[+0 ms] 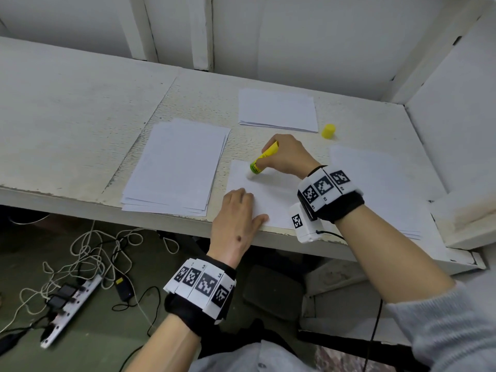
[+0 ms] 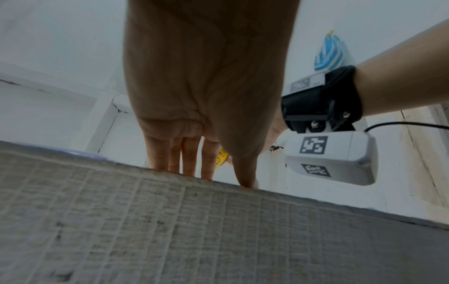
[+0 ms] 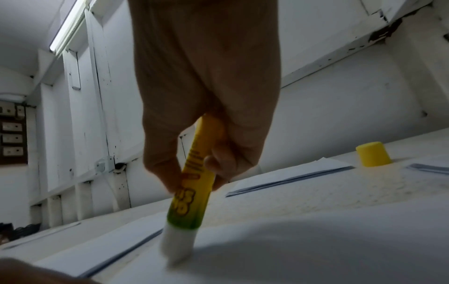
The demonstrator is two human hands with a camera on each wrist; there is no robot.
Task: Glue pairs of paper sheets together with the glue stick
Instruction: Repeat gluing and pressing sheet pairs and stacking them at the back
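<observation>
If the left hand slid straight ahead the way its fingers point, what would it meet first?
Probably the glue stick, whose white tip presses the sheet just beyond the left hand; the exact line is hard to judge.

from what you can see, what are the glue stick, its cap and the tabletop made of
Glue stick: apparently smooth plastic, with a yellow-green printed barrel and white glue tip.
Cap: yellow, matte, probably moulded plastic.
Tabletop: looks like white-painted board, rough and grainy, with cracks and worn paint.
</observation>
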